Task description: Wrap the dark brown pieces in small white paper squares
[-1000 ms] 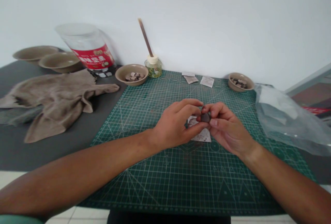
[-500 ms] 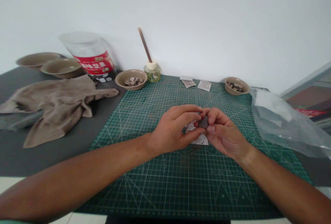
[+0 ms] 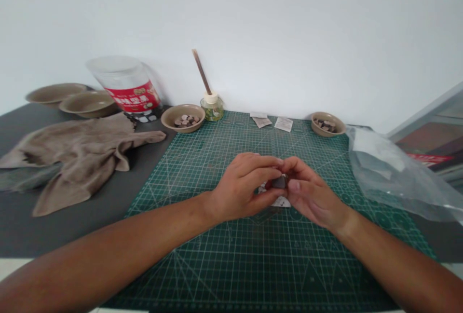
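Both hands meet over the middle of a green cutting mat (image 3: 217,149). My left hand (image 3: 244,185) and my right hand (image 3: 311,192) pinch a small dark grey lump (image 3: 279,182) between their fingertips. The fingers hide much of it, so I cannot tell its exact shape or material. Directly beneath the hands lies a white paper sheet (image 3: 281,202), mostly covered by them and with dark marks showing at its edge.
At the mat's far edge stand a tan bowl of small brown pieces (image 3: 170,121), another such bowl (image 3: 336,129), a glass reed diffuser (image 3: 212,109) and paper slips (image 3: 284,124). A clear plastic bag (image 3: 390,173) lies right; a brown cloth (image 3: 72,158), a red-labelled tipped jar (image 3: 132,98) and stacked bowls (image 3: 88,104) lie left.
The whole scene sits lower in the picture as the head view tilts up. My hands have shifted slightly left, still pinching the dark lump, which has turned a little between the fingers.
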